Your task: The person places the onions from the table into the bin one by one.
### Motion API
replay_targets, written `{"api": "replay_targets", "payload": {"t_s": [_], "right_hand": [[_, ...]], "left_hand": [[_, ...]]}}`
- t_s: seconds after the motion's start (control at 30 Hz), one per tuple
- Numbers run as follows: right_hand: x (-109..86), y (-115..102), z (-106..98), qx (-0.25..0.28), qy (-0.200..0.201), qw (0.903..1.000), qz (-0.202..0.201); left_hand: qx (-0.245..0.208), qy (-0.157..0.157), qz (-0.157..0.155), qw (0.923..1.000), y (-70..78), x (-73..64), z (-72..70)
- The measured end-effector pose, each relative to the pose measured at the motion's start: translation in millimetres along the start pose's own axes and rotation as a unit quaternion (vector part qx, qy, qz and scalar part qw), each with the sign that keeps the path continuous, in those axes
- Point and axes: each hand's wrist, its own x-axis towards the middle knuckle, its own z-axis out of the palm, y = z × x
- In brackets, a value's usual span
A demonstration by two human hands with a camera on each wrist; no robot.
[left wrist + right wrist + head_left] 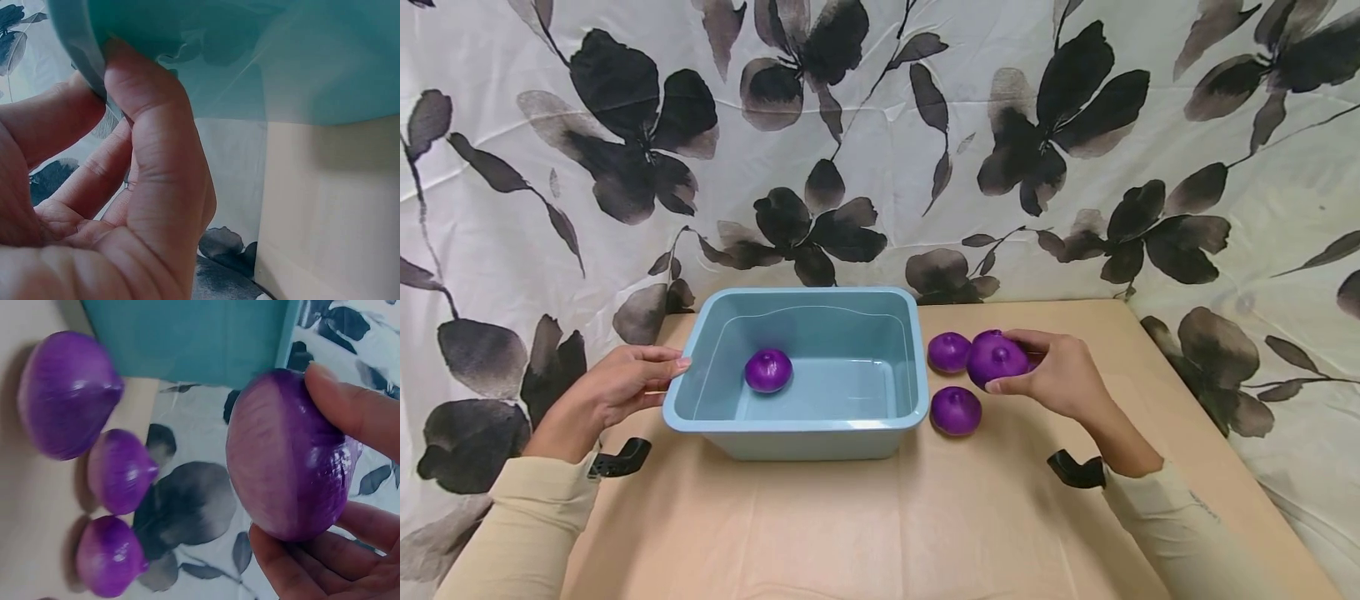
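A light blue plastic tub [796, 443] stands on the table, with one purple onion [768, 371] inside it, left of centre. At the tub's left rim, my left hand [631, 385] pinches the edge between thumb and fingers; the left wrist view shows the thumb [153, 137] on the inner side. My right hand [1060, 375] grips another purple onion [290, 459] to the right of the tub, held up over the table. Beside the tub's right wall sit more onions: one at the front [956, 411], one farther back [949, 352], and one partly hidden behind the held onion.
A tan cover lies over the table [820, 533]. White cloth with dark printed flowers [910, 150] hangs behind the table and along its sides. Each wrist carries a black camera mount [625, 458].
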Motion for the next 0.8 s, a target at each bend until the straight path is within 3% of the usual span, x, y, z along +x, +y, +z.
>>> {"api": "replay_targets", "payload": {"t_s": [0.3,0.63,0.8], "right_hand": [[10.7,-37.7,-5.8,0.002,-0.04,0.9992,-0.008],[30.1,-79.3,16.9,0.066,-0.099,0.9927,-0.019],[41.0,-94.9,27.8,0.051,-0.116,0.9888,-0.079]], "left_hand": [[-0.004,-0.004,0.0,1.0,1.4,-0.8,-0.2],[-0.009,-0.007,0.008,0.9999,0.1,-1.2,-1.8],[-0.007,-0.003,0.008,0.9999,-0.3,0.4,-2.1]]}}
